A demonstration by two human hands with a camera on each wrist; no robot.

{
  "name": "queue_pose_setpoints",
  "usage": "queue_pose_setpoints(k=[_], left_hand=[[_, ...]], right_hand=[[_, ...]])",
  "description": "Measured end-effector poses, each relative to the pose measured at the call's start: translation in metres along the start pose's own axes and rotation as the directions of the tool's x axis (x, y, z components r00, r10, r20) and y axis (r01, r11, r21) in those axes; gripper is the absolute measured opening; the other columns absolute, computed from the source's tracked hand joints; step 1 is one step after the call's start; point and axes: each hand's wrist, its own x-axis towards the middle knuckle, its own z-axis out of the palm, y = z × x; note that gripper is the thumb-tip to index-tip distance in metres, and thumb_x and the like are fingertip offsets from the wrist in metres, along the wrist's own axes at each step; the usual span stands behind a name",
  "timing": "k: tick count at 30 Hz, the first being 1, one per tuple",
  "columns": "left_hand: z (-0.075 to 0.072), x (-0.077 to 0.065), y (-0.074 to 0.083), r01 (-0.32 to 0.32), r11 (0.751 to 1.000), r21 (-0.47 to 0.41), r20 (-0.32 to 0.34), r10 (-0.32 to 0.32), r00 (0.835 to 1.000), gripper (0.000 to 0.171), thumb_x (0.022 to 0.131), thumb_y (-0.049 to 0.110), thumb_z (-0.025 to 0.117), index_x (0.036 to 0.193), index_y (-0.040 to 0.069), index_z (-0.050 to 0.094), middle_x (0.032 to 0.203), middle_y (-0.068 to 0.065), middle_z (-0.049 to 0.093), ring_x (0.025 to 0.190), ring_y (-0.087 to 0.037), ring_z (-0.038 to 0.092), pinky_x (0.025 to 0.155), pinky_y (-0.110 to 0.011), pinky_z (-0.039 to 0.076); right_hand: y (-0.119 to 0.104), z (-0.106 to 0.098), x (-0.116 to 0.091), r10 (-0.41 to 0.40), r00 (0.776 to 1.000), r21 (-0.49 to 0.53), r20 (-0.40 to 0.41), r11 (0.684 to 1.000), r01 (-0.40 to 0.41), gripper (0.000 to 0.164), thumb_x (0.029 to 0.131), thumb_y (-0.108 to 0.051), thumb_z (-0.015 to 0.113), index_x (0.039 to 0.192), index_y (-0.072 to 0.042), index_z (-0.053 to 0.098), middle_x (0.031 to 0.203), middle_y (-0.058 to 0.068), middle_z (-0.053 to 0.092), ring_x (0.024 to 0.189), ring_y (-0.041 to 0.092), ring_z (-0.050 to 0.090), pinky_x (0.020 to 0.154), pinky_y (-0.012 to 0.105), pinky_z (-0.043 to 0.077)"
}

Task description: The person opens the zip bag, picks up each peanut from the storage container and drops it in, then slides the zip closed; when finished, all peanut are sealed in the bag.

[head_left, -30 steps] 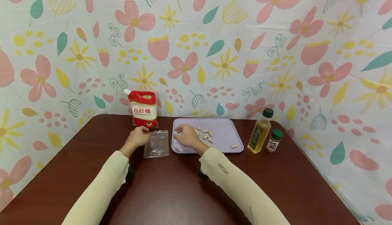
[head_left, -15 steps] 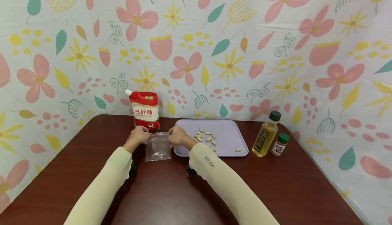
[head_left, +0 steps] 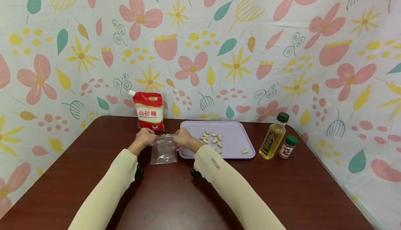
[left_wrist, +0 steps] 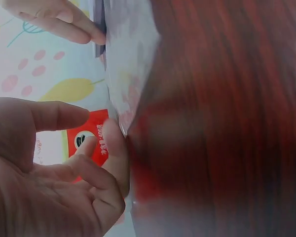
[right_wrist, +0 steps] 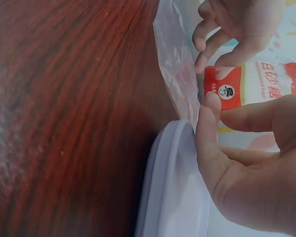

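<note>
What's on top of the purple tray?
Peanuts: a loose cluster and one apart at right. The right hand and sleeve cover part of the tray; anything beneath them is hidden.

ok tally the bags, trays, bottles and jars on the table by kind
Bags: 2 (clear plastic bag, red-and-white sugar bag)
Trays: 1 (pale purple tray)
Bottles: 1 (green-capped bottle)
Jars: 1 (small green-lidded jar)
Total: 5
</note>
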Motion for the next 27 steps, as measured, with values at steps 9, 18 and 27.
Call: queue_pose_setpoints(k=[9,18,27], left_hand=[[-0.002,-0.006,0.002,0.016,0.996,0.083,0.016,-0.018,1.000,0.048,0.086,0.016,0.060,0.128,-0.007,0.058,0.124,-0.023,0.059,0.090,-0.031,0.056,0.057,-0.033,0.048],[-0.001,-0.013,-0.003,-0.012,0.993,0.120,0.067,0.004,0.998,0.050,0.088,0.015,0.059,0.132,-0.009,0.053,0.136,-0.027,0.051,0.119,-0.040,0.050,0.093,-0.045,0.048],[-0.007,-0.014,-0.010,-0.104,0.994,-0.026,0.095,0.106,0.990,0.048,0.096,0.018,0.061,0.129,-0.015,0.054,0.131,-0.030,0.054,0.113,-0.040,0.056,0.090,-0.045,0.049]], right_hand=[[0.000,0.004,-0.002,0.046,0.996,0.148,-0.080,0.988,-0.033,0.051,0.088,0.002,0.058,0.137,0.010,0.046,0.111,0.020,0.066,0.055,0.010,0.061,0.048,0.022,0.047],[0.001,0.007,-0.002,0.030,0.987,0.055,-0.157,0.998,-0.022,0.018,0.084,-0.001,0.068,0.101,-0.002,0.071,0.074,0.005,0.067,0.049,0.010,0.057,0.040,0.022,0.042],[0.004,-0.001,-0.011,-0.086,0.987,0.010,-0.138,0.996,0.089,0.012,0.086,-0.004,0.071,0.096,-0.007,0.076,0.080,0.003,0.071,0.063,0.020,0.068,0.042,0.024,0.043]])
